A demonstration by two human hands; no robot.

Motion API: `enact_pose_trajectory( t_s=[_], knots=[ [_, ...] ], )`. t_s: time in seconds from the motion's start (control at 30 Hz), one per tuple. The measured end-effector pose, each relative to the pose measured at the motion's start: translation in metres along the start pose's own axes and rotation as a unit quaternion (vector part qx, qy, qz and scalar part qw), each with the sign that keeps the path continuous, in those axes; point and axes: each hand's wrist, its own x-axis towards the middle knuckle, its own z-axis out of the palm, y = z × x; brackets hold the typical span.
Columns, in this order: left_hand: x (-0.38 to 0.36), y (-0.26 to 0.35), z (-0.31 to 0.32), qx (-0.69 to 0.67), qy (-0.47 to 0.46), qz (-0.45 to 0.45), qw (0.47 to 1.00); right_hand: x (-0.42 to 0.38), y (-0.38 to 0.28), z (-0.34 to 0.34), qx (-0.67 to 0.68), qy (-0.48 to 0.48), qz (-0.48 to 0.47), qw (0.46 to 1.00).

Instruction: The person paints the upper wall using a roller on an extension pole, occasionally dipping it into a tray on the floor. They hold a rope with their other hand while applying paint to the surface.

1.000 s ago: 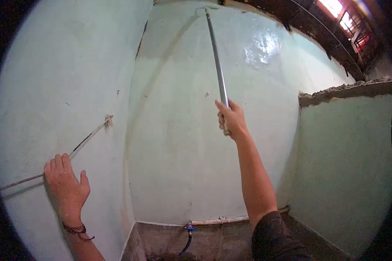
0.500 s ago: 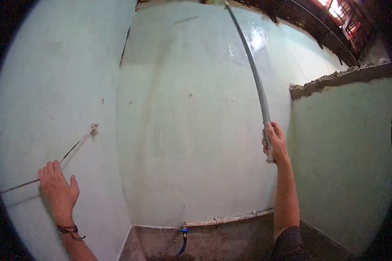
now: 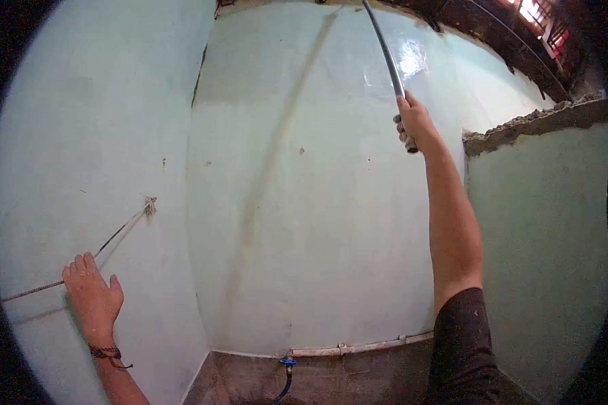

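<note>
My right hand point(image 3: 415, 123) is raised and wrapped around the lower end of a long grey pole point(image 3: 384, 50). The pole slants up and slightly left in front of the far wall. Its upper end passes out of the top of the view. My left hand point(image 3: 92, 293) lies with its fingers stretched out against the left wall point(image 3: 88, 121). It rests over a thin cord point(image 3: 118, 231), which runs up to a frayed knot point(image 3: 150, 205) at the wall. Whether the palm presses on the cord is hidden.
The far wall point(image 3: 324, 236) is pale green, with a wet shiny patch high up. A pipe point(image 3: 368, 347) and a blue-handled valve point(image 3: 288, 363) with a hose are low on it. At right stands a lower wall with a rough broken top edge point(image 3: 534, 125). Dark roof beams point(image 3: 493, 40) hang above.
My right hand has moved up with the pole, so less of the pole shows and more of my forearm and sleeve does. My left hand has stayed in place.
</note>
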Motion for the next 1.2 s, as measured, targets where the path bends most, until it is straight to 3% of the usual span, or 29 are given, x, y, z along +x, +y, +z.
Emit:
enact_pose_trajectory(
  t_s=[0.17,0.23,0.57,0.7,0.87,0.97,1.03,1.13,1.17,1.2],
  knots=[
    [0.001,0.0,-0.004,-0.005,-0.04,-0.022,0.999,0.056,-0.022,0.02,0.003,-0.013,-0.015,1.0],
    [0.0,-0.003,0.006,0.005,0.0,-0.008,1.0,0.07,-0.028,0.028,-0.011,-0.005,-0.023,1.0],
    [0.001,-0.003,0.005,0.004,-0.022,-0.027,0.999,0.091,-0.042,0.048,0.003,-0.018,-0.013,1.0],
    [0.0,-0.007,0.01,0.005,0.006,-0.013,1.0,0.102,-0.041,0.048,-0.076,-0.009,-0.039,0.996],
    [-0.001,-0.01,0.011,-0.038,0.011,-0.003,0.999,0.092,-0.008,0.016,-0.162,-0.015,-0.034,0.986],
    [-0.002,-0.003,-0.003,-0.051,0.027,0.008,0.998,0.036,0.02,0.002,-0.176,0.015,-0.015,0.984],
    [0.005,0.004,-0.026,-0.081,-0.139,-0.055,0.985,0.027,0.042,-0.003,-0.167,0.025,0.012,0.986],
    [0.004,0.003,-0.017,-0.073,-0.119,-0.06,0.988,0.061,0.035,-0.002,-0.207,0.005,-0.056,0.977],
    [0.002,0.001,-0.008,-0.069,-0.119,-0.062,0.988,0.069,0.017,-0.001,-0.175,-0.007,-0.019,0.984],
    [-0.001,-0.004,0.005,-0.048,-0.041,-0.032,0.997,0.087,0.004,0.0,-0.168,-0.038,-0.009,0.985]
  ],
)
